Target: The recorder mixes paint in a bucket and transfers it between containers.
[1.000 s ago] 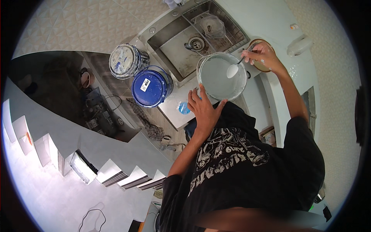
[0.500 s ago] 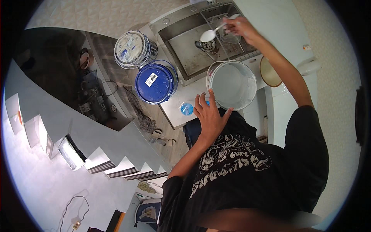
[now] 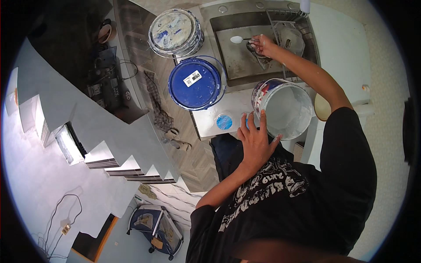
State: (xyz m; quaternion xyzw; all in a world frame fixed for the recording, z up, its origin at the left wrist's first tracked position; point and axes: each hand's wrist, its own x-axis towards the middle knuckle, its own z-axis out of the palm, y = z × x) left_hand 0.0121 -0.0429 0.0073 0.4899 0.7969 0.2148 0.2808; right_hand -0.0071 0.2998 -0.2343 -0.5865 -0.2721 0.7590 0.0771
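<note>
Over the sink, my right hand is closed around the handle of a white spoon, whose bowl points left. Something dark lies on the sink floor just under this hand, partly hidden by it. My left hand has its fingers spread, the fingertips resting against the near side of an uncovered bucket. That bucket leans toward me, its inside pale grey and smeared; whether it holds liquid I cannot tell. Beside the left fingertips is a clear-and-blue round lid or cup.
Left of the sink stand a blue-lidded bucket and a paint-stained bucket. A wire rack with a clear container occupies the sink's right side. A cream bowl sits right of the uncovered bucket.
My right hand has lowered the spoon from over the rack toward the sink floor, moving left. The uncovered bucket tilts more toward me, with my left hand against it. The view has shifted.
</note>
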